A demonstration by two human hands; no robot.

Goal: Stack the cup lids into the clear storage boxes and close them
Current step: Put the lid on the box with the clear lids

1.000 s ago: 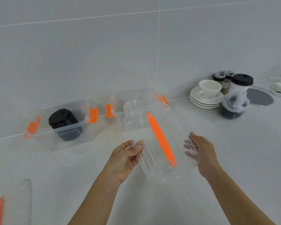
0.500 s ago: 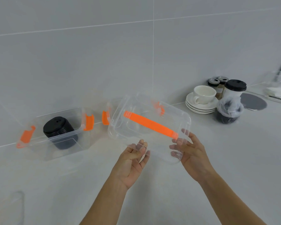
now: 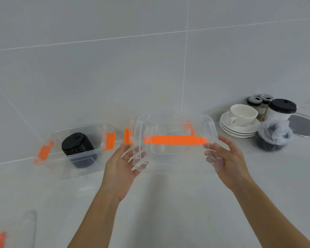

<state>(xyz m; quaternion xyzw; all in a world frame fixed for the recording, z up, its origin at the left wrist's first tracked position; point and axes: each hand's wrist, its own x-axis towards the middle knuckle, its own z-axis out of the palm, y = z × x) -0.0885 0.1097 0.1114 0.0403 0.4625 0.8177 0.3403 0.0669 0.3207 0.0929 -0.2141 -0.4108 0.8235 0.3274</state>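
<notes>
I hold a clear box cover with an orange handle strip, level and crosswise, just in front of and above the right clear storage box. My left hand grips its left end and my right hand grips its right end. The right box is mostly hidden behind the cover; its orange latches show at both ends. To the left stands a second open clear box with orange latches, holding a stack of black cup lids.
At the right stand a white cup on stacked saucers, two shaker jars, a black-lidded cup and a plastic bag of black lids. Another clear cover with an orange strip lies at the bottom left. The tiled wall rises directly behind.
The cover has been turned from lengthwise and tilted to level and crosswise, and carried forward over the right box. Both hands have shifted to its two short ends.
</notes>
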